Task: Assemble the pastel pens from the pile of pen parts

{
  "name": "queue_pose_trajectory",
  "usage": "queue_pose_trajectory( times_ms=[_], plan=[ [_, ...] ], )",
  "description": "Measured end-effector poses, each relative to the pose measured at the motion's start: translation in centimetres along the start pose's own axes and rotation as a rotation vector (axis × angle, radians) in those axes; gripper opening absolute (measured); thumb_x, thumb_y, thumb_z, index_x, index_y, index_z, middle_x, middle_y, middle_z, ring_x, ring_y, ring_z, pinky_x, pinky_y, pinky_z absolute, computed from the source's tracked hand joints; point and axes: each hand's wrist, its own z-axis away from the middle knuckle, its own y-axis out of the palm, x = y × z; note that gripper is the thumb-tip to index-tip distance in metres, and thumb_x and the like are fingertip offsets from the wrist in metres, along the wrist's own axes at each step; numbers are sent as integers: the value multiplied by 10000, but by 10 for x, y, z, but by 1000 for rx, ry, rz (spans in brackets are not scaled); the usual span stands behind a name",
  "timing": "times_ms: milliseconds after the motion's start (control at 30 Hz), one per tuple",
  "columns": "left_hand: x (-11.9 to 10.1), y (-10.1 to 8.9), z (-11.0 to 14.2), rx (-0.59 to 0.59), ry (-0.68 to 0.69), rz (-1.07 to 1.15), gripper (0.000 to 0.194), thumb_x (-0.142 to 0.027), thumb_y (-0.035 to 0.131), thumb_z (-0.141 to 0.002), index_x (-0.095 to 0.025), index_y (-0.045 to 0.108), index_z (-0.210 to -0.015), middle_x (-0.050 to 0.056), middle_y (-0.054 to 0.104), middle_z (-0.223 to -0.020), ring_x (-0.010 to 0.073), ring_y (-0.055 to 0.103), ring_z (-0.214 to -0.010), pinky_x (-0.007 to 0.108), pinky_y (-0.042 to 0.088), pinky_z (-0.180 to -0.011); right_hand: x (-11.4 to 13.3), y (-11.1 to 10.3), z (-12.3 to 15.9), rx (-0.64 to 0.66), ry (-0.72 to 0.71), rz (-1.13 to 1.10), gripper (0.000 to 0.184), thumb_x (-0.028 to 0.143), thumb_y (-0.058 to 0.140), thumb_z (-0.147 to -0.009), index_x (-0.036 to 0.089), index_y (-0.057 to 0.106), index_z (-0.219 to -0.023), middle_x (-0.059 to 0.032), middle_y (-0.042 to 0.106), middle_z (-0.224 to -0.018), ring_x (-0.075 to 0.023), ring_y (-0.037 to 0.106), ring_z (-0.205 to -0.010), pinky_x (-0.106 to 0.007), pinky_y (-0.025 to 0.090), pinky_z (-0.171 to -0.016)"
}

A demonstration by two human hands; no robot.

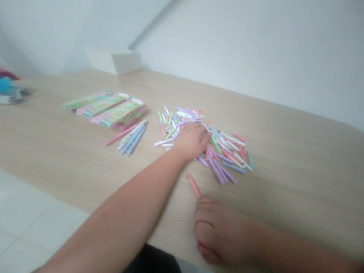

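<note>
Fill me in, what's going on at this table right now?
A person is working bare-handed at a wooden table. Their left hand rests on a loose pile of pastel pen-like sticks, while their curled right hand sits beside a lone pink stick. Further left, a smaller bunch of sticks lies next to several pastel boxes.

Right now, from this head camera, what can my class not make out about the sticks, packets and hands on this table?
Head view only:
- Pastel plastic stick pile: the left hand covers its middle, so the sticks beneath are hidden.
- Slim pink stick: the right hand hides whether it touches the lower end.
- Green-and-pink cardboard packets: printing too blurred to read.
- Multicoloured object: blurred and cut off by the left edge.
</note>
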Motion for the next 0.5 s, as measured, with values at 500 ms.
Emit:
queue_pose_trajectory(
  times_ms=[500],
  plan=[
    [8, 4, 3, 68, 95, -47, 401, -400, 386, -1041, -154, 699, -1082, 117, 682, -1106, 248, 612, -1096, 395, 465, -1020, -68, -52, 33, -537, 504, 10, 441, 500, 237, -1078, 245, 541, -886, -76, 606, -810, -237, 581, -773, -435, 485, -790]
  ],
)
